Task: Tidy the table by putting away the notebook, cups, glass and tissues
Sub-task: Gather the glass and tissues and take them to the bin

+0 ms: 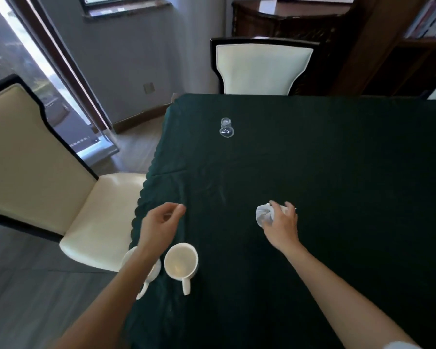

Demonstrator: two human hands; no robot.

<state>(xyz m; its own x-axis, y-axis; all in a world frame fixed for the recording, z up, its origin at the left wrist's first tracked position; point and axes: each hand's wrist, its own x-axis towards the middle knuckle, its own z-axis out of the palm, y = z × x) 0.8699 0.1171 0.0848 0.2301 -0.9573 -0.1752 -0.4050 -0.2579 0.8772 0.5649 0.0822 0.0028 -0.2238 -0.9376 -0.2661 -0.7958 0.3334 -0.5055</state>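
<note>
Two bare forearms reach over a worktop (337, 172) draped in dark green cloth w/ scalloped edge. Nearest, two glossy white mugs: one (181, 261) upright and empty, handle toward the camera; a second mug (153, 272) half hidden under the left forearm. Left hand (161, 224) hovers loosely curled, thumb and fingers apart, holding nothing. Right hand (282, 226), palm down, clutches a crumpled white tissue (262, 214) on the cloth. Farther back, a clear glass (226, 127) stands alone. Cream-padded chair (262, 66) beyond. No legible writing.
</note>
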